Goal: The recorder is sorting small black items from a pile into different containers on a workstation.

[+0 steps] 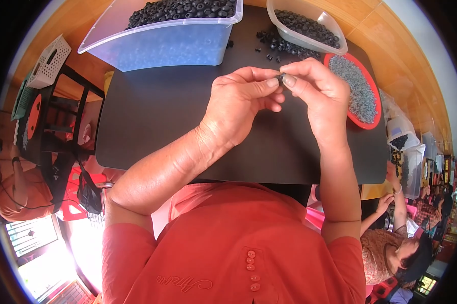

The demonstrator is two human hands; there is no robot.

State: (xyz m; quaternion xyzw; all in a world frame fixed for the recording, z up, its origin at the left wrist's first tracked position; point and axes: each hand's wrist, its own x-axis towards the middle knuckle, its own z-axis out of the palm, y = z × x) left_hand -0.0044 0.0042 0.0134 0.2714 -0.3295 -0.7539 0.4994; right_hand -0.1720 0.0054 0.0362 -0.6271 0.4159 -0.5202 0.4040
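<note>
My left hand (pixel 232 104) and right hand (pixel 324 93) together pinched a small, dark, mostly hidden piece (pixel 281 79) above the smooth black table (pixel 157 114); a co-worker (pixel 383 253) sat to my right

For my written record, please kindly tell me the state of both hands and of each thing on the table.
Left hand: pinching a small dark piece
Right hand: pinching the same piece
Large bin: open, piled with black pieces
Small tub: open, holding black pieces
Red tray: filled with grey-blue bits
Loose black pieces: scattered near small tub
</note>
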